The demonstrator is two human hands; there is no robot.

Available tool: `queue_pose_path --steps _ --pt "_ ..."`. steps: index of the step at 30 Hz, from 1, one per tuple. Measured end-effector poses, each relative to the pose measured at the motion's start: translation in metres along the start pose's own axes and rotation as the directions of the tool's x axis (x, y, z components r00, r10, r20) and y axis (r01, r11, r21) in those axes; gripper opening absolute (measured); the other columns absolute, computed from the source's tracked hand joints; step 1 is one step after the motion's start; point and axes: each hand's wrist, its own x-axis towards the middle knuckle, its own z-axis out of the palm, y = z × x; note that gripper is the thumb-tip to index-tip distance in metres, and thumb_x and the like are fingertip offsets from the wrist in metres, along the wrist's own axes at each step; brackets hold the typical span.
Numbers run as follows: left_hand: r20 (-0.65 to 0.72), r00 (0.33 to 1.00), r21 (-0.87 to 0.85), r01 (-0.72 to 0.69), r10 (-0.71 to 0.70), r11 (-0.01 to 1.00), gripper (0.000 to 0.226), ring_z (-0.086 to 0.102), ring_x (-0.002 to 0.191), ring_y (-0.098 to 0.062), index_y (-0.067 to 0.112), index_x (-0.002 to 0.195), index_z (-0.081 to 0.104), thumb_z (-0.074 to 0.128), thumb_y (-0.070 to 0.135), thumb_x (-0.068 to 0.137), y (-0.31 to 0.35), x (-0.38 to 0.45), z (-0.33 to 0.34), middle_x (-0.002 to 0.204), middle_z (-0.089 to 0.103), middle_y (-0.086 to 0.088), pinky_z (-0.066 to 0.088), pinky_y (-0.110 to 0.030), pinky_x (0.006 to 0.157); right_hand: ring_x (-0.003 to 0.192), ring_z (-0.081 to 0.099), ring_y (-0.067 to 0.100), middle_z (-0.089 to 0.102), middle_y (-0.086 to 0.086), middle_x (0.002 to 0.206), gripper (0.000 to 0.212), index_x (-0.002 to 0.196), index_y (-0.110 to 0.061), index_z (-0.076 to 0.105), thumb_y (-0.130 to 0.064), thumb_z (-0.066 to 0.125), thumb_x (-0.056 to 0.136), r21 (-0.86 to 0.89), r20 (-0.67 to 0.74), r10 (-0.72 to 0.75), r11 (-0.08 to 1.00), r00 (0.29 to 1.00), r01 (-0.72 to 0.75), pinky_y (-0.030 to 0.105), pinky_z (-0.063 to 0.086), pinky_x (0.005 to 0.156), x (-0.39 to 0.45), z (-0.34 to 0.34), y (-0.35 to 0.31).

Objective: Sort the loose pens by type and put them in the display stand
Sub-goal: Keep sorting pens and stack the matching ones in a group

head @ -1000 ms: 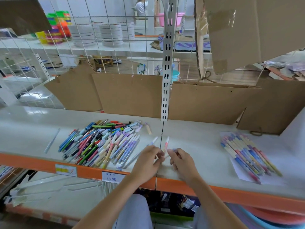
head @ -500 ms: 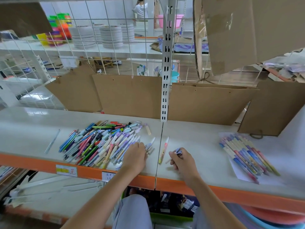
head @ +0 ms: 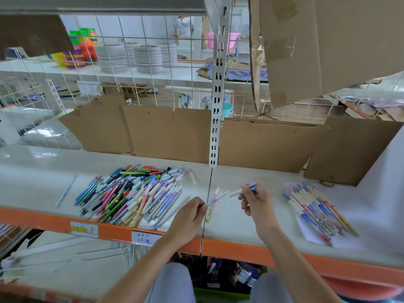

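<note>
A heap of loose mixed pens (head: 131,193) lies on the left part of the white shelf (head: 32,178). A sorted row of pastel pens (head: 317,213) rests on a white sheet at the right. My left hand (head: 188,221) pinches a white and lilac pen (head: 217,199) lifted above the shelf. My right hand (head: 258,204) grips a pale pen (head: 237,192) together with one or two blue-ended ones. A pink and yellow pen (head: 213,204) lies on the shelf between my hands. No display stand is in view.
Cardboard sheets (head: 168,132) line the back of the shelf, split by a white slotted upright (head: 216,119). A larger cardboard panel (head: 328,44) hangs overhead at the right. A single thin pen (head: 65,191) lies apart at the left. The orange shelf edge (head: 240,248) carries paper labels.
My left hand picked a white and lilac pen out of the heap's edge and raised it. My right hand lifted off the shelf with its pens. The two hands came closer together.
</note>
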Motion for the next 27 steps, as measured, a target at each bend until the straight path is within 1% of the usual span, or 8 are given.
queue_pose_path --steps 6,10,12,16,20,21,23,27 --pt "0.007 1.000 -0.015 0.016 -0.015 1.000 0.019 0.036 0.053 -0.005 0.013 0.089 0.050 0.042 0.026 0.100 0.001 -0.001 0.001 0.064 0.042 0.010 0.026 -0.021 0.050 0.043 0.042 0.005 0.056 0.001 0.068 0.017 0.082 -0.014 0.051 -0.016 0.049 0.098 0.026 -0.060 -0.034 0.999 0.998 0.035 0.016 0.030 0.041 -0.003 -0.006 -0.006" --pt "0.062 0.998 -0.126 0.004 0.003 0.992 0.015 0.040 0.049 -0.003 0.015 0.088 0.052 0.045 0.023 0.100 0.012 -0.005 -0.002 0.061 0.046 0.010 0.028 -0.018 0.048 0.045 0.042 0.008 0.058 0.002 0.065 0.016 0.082 -0.009 0.055 -0.015 0.052 0.096 -0.070 0.066 -0.024 0.997 0.998 0.029 0.019 0.030 0.043 -0.006 -0.002 -0.005" --pt "0.085 0.996 -0.196 0.022 -0.006 0.980 0.017 0.040 0.049 -0.001 0.018 0.086 0.055 0.046 0.022 0.099 0.019 -0.005 -0.005 0.061 0.047 0.010 0.029 -0.015 0.050 0.046 0.041 0.010 0.058 0.003 0.062 0.015 0.083 -0.005 0.057 -0.014 0.054 0.095 -0.025 0.116 0.021 1.000 0.993 -0.018 0.020 0.029 0.044 -0.008 0.000 -0.005" --pt "0.148 0.982 -0.335 0.158 -0.114 0.929 0.027 0.035 0.050 -0.007 0.018 0.078 0.060 0.044 0.020 0.100 0.033 0.001 -0.007 0.057 0.042 0.008 0.027 -0.017 0.050 0.048 0.036 0.010 0.052 0.001 0.056 0.015 0.083 -0.004 0.058 -0.012 0.054 0.095 0.149 0.118 0.051 0.986 0.992 -0.069 0.019 0.029 0.047 -0.008 0.000 -0.006" --pt "0.316 0.924 -0.532 0.361 -0.215 0.766 0.030 0.024 0.041 -0.006 0.013 0.077 0.058 0.041 0.020 0.101 0.041 0.002 0.002 0.051 0.036 0.009 0.019 -0.019 0.042 0.048 0.035 0.009 0.047 0.001 0.057 0.016 0.083 -0.004 0.054 -0.013 0.051 0.096 0.115 0.124 0.035 0.992 0.992 -0.049 0.017 0.029 0.045 -0.006 -0.006 -0.004" --pt "0.332 0.916 -0.534 0.378 -0.223 0.756 0.030 0.024 0.041 -0.006 0.013 0.078 0.058 0.041 0.020 0.101 0.043 0.002 0.006 0.051 0.036 0.008 0.019 -0.019 0.042 0.048 0.034 0.009 0.046 0.001 0.057 0.017 0.083 -0.004 0.055 -0.014 0.051 0.097 0.118 0.121 0.046 0.991 0.992 -0.060 0.017 0.029 0.046 -0.007 -0.010 -0.003" --pt "0.292 0.933 -0.457 0.331 -0.212 0.826 0.029 0.027 0.041 -0.004 0.016 0.077 0.058 0.042 0.021 0.101 0.049 0.003 0.014 0.054 0.039 0.008 0.022 -0.018 0.043 0.049 0.034 0.009 0.045 0.001 0.058 0.018 0.082 -0.005 0.056 -0.015 0.051 0.097 0.146 0.095 0.081 0.985 0.992 -0.095 0.019 0.028 0.047 -0.008 -0.016 0.001" --pt "0.090 0.995 -0.099 0.055 -0.046 0.994 0.024 0.037 0.044 -0.006 0.014 0.080 0.054 0.042 0.020 0.100 0.062 0.004 0.040 0.058 0.043 0.006 0.024 -0.019 0.045 0.041 0.030 0.009 0.042 0.002 0.056 0.028 0.070 -0.009 0.050 -0.020 0.053 0.096 0.122 -0.064 0.203 0.973 0.977 -0.194 0.018 0.028 0.042 -0.005 -0.029 0.007"
